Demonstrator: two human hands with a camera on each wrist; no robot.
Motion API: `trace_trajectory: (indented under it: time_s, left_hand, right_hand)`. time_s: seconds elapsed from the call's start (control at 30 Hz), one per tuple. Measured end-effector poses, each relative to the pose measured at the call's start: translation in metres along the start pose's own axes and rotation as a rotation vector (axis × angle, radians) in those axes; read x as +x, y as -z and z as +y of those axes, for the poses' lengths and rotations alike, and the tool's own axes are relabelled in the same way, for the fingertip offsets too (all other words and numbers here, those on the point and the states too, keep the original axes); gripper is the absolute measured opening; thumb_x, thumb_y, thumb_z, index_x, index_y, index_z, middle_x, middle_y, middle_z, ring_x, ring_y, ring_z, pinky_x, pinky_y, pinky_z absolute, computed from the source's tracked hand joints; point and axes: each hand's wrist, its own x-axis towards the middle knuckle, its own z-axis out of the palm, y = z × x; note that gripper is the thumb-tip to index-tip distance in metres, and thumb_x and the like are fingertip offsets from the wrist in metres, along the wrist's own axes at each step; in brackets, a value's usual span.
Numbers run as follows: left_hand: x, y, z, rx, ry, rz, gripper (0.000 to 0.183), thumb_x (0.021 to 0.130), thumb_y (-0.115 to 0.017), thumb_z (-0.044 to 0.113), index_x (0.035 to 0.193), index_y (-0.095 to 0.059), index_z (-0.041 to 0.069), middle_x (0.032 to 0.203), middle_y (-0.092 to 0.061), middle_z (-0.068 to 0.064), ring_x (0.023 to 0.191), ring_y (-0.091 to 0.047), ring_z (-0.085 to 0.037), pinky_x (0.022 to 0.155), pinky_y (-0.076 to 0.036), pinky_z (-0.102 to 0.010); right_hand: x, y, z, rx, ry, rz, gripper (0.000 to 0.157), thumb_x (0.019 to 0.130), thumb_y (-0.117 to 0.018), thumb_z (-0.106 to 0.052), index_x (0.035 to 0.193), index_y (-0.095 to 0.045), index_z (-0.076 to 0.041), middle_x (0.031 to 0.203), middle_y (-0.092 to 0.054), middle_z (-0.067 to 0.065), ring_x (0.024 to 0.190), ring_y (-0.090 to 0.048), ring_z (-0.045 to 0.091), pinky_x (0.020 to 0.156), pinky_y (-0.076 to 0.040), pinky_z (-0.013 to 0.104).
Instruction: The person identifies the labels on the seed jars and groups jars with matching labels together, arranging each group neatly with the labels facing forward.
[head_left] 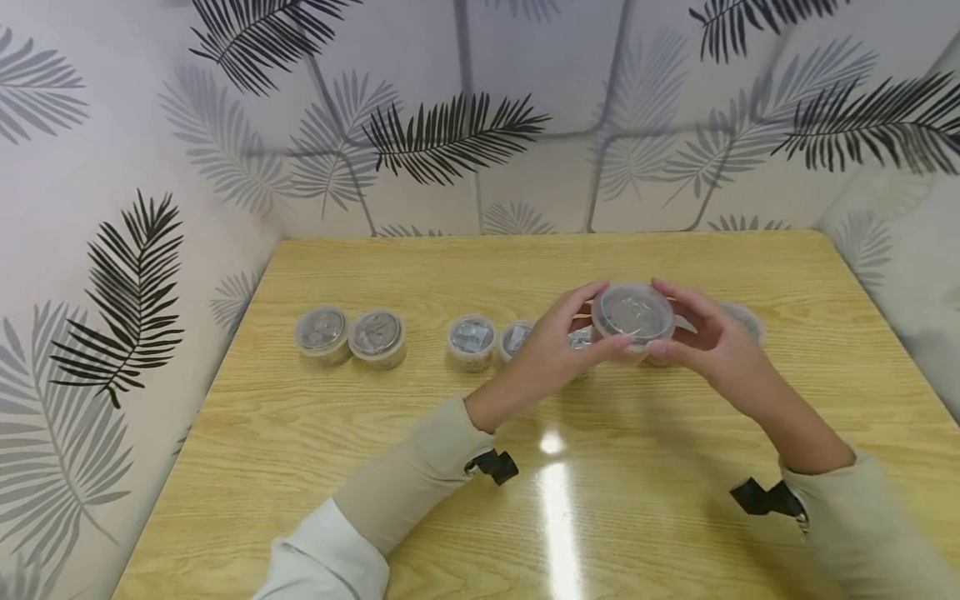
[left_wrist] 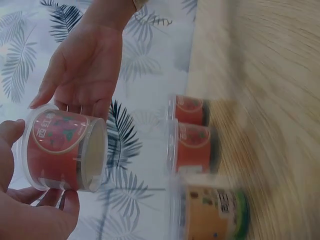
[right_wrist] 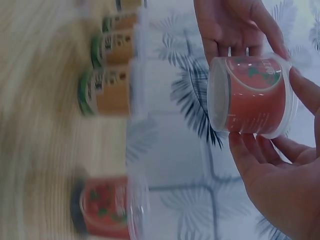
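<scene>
A clear plastic tub (head_left: pixel 633 312) with a red label is held up above the table between both hands, its lid facing upward. The left hand (head_left: pixel 553 340) grips its left side, thumb at the front and fingers round behind. From the opposite side the right hand (head_left: pixel 711 346) grips it the same way. In the left wrist view the tub's red label (left_wrist: pixel 59 132) shows white characters and a green leaf print. Behind the hands, some lidded tubs are partly hidden, one peeking out by the right hand (head_left: pixel 742 321).
More lidded tubs stand in a row on the wooden table (head_left: pixel 360 467): two at the left (head_left: pixel 322 333) (head_left: pixel 378 340) and smaller-looking ones mid-row (head_left: pixel 472 340). Orange-labelled tubs (right_wrist: pixel 114 92) and a red-labelled tub (right_wrist: pixel 107 206) appear in the right wrist view. A leaf-patterned wall (head_left: pixel 525 192) borders the table's back.
</scene>
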Motion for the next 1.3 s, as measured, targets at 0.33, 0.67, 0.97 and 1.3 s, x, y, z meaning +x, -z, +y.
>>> trace_trajectory:
  time_s: [0.33,0.67,0.97,1.3]
  left_hand:
    - [0.047,-0.064,0.002,-0.024,-0.045,-0.004,0.068,0.087,-0.066,0.028,0.144,-0.031,0.013,0.13,-0.043,0.007,0.111,-0.044,0.0,0.093,-0.039,-0.016]
    - [0.077,-0.124,-0.014,0.071,-0.018,0.011,0.07,0.086,-0.067,0.033,0.144,-0.031,0.017,0.13,-0.044,0.011,0.106,-0.044,0.005,0.084,-0.039,-0.008]
    - [0.086,-0.173,-0.025,0.166,-0.03,0.051,0.069,0.084,-0.068,0.039,0.141,-0.034,0.021,0.13,-0.043,0.015,0.113,-0.037,0.009,0.091,-0.032,-0.007]
    - [0.084,-0.195,-0.025,0.334,-0.036,0.019,0.07,0.084,-0.064,0.046,0.142,-0.033,0.02,0.133,-0.042,0.014,0.118,-0.034,0.007,0.095,-0.026,-0.008]
  right_hand:
    - [-0.029,0.063,0.006,0.089,-0.007,0.071,0.063,0.089,-0.048,0.016,0.145,-0.029,-0.003,0.142,-0.037,0.007,0.124,-0.042,0.007,0.09,-0.042,0.015]
    - [-0.055,0.109,0.03,0.138,0.026,0.036,0.063,0.09,-0.038,0.02,0.147,-0.02,-0.002,0.15,-0.026,0.005,0.129,-0.034,0.003,0.092,-0.039,0.013]
    - [-0.082,0.143,0.053,0.167,0.039,-0.032,0.062,0.091,-0.029,0.021,0.147,-0.01,0.002,0.151,-0.02,0.009,0.132,-0.028,0.007,0.095,-0.037,0.016]
    - [-0.106,0.149,0.064,0.14,0.021,0.053,0.059,0.093,-0.03,0.019,0.146,-0.012,0.004,0.148,-0.026,0.004,0.129,-0.033,0.003,0.094,-0.038,0.014]
